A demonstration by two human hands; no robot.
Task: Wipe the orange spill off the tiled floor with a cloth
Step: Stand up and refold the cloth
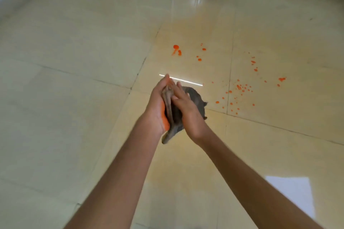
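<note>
Evidently the wiping is only partly done. A dark cloth (193, 102) is pressed between the left hand (158, 109) and the right hand (188, 115), held above the tiled floor (74, 52), both hands flattened around it rather than fisted. Orange is smeared on the left palm. Scattered orange spill (240, 87) droplets are seen ahead and to the right, with a faint yellowish film around them; all of that is judged left to wipe.

cloth (195, 98) between hands, spill (240, 87) right
</note>
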